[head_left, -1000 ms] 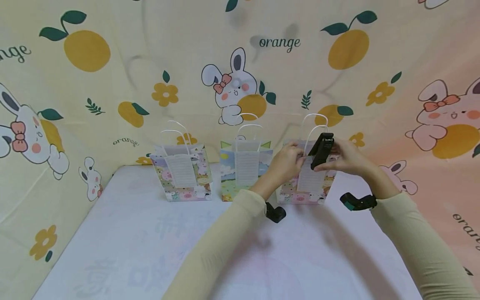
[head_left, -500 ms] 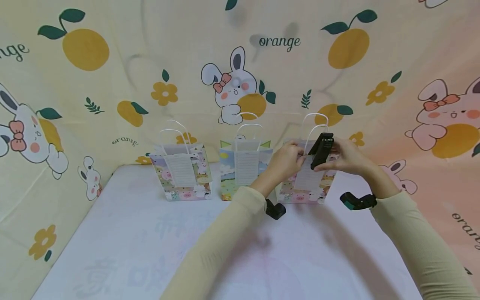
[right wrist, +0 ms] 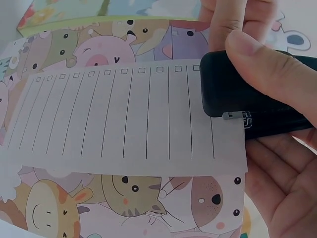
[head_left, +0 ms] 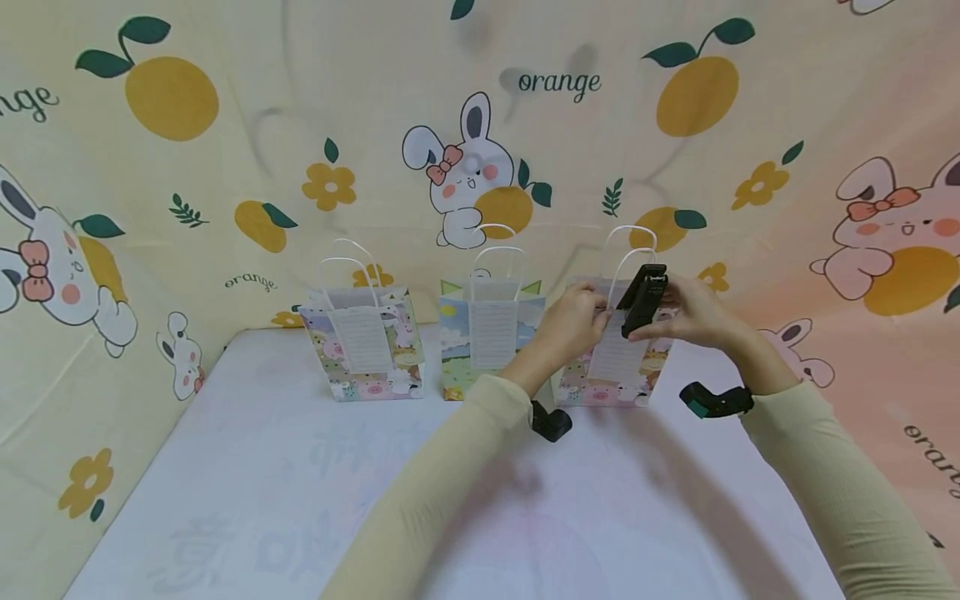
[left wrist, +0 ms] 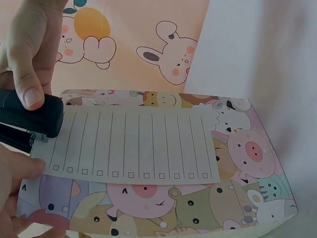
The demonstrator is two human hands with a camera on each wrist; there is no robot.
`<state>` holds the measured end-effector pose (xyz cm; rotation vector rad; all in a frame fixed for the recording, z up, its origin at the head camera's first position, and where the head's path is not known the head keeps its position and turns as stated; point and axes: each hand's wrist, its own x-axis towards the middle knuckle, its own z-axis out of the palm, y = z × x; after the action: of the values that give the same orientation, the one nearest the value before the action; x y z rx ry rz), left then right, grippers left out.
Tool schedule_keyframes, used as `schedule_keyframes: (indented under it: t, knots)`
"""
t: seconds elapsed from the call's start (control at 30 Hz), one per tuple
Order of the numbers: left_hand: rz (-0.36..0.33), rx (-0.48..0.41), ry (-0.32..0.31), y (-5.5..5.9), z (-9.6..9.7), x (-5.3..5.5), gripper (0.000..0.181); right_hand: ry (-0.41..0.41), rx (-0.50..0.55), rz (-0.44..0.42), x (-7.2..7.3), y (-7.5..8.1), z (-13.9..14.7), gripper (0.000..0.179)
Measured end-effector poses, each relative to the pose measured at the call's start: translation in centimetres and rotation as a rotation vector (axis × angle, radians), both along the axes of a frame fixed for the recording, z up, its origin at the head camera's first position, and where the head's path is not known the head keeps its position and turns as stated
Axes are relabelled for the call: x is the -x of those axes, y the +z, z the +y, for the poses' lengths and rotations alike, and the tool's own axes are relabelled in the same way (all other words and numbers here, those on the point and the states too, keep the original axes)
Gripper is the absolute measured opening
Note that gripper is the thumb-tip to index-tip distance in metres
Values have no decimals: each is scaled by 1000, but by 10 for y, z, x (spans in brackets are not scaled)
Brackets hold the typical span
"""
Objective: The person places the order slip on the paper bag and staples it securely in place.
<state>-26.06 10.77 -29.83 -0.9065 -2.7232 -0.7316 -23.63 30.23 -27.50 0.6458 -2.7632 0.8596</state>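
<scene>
My right hand (head_left: 697,312) grips a black stapler (head_left: 643,302), thumb on its top arm and fingers beneath. The stapler's mouth straddles the top edge of a white lined checklist sheet (right wrist: 124,114) and the rim of the right paper gift bag (head_left: 600,392), which has a cartoon-animal print. Beside the stapler, my left hand (head_left: 573,325) pinches the sheet's top corner against the bag rim (left wrist: 29,198). The sheet hangs down the bag's front. In the right wrist view the stapler covers the sheet's top corner. Whether a staple is in the paper cannot be seen.
Left of this bag stand a sky-and-meadow gift bag (head_left: 457,367) and another animal-print bag (head_left: 375,387). Both have white handles and a lined sheet on the front. A white-covered table (head_left: 262,483) lies beneath, with a printed cloth backdrop (head_left: 360,108) close behind.
The lower end of the checklist sheet on the right bag has shifted slightly left since a second ago. Both hands and the stapler stay practically in place.
</scene>
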Motion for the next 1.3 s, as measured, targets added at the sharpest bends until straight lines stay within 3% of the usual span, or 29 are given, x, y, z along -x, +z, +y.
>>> schedule_keyframes:
  t: [0.13,0.27,0.37,0.5,0.6,0.83,1.03,1.3]
  knots:
    - [19,-13,0,-3,0,0,25,4,2,5,1,-1,1,60]
    - [89,-26,-11,-9,-1,0,23,30,15,38,1,-2,1,57]
    - [129,-30,-29,-14,-2,0,32,71,35,75,1,-3,2,56]
    - [96,-43,-53,-16,-3,-2,60,89,40,107,1,-4,2,55]
    - [54,-38,-57,-15,-2,-4,69,83,38,113,1,-5,2,54]
    - [34,-14,-31,-11,1,-3,53,88,54,103,0,-6,2,51]
    - [40,11,-29,-10,2,-3,52,61,50,90,-3,-6,3,51]
    - [100,-2,-15,-16,3,0,49,78,71,105,-3,-9,3,49]
